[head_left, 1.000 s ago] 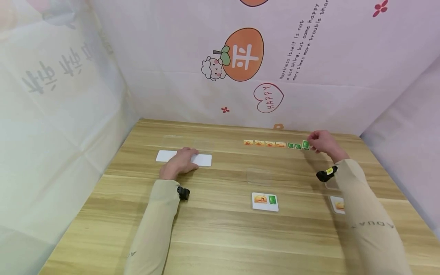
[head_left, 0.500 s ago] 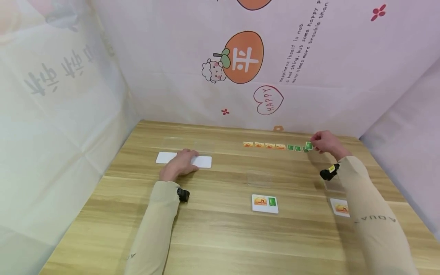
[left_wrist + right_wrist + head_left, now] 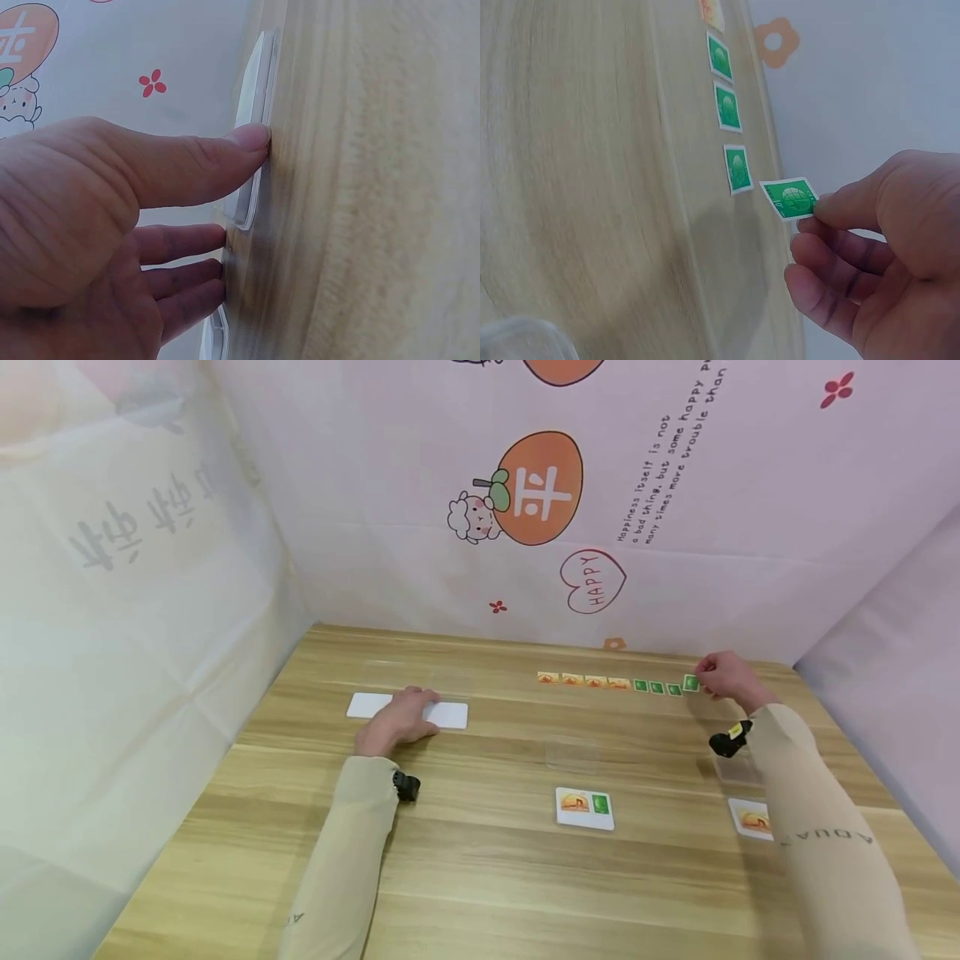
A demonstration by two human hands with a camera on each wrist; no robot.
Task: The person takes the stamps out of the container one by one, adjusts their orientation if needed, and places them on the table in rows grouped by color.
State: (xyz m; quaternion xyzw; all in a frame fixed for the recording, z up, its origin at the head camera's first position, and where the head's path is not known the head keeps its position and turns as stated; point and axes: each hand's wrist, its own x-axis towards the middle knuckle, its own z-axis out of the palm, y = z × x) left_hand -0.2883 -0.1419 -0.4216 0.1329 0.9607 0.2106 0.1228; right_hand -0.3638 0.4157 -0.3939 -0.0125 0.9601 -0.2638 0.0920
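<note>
Between thumb and fingertips my right hand (image 3: 729, 679) pinches a green stamp (image 3: 791, 198) by its edge, just above the table. Beside it, several green stamps (image 3: 728, 109) lie in a row, and orange stamps (image 3: 596, 682) continue that row leftward. On the left, my left hand (image 3: 402, 718) rests over two white card stacks (image 3: 448, 716) lying end to end. Its thumb (image 3: 206, 161) touches the near edge of one stack in the left wrist view, and three fingers extend towards the table below. The index finger is hidden there behind the thumb.
A white card (image 3: 585, 808) bearing an orange and a green stamp lies mid-table. Another stamped card (image 3: 750, 820) is partly covered by the right sleeve. Clear plastic sheets (image 3: 572, 754) lie behind these cards. A printed cloth (image 3: 420, 527) hangs along the table's back edge.
My right hand has moved rightward along the stamp row with the green stamp, uncovering the third green stamp on the table. The left hand stays at the white stacks. The head view shifted slightly.
</note>
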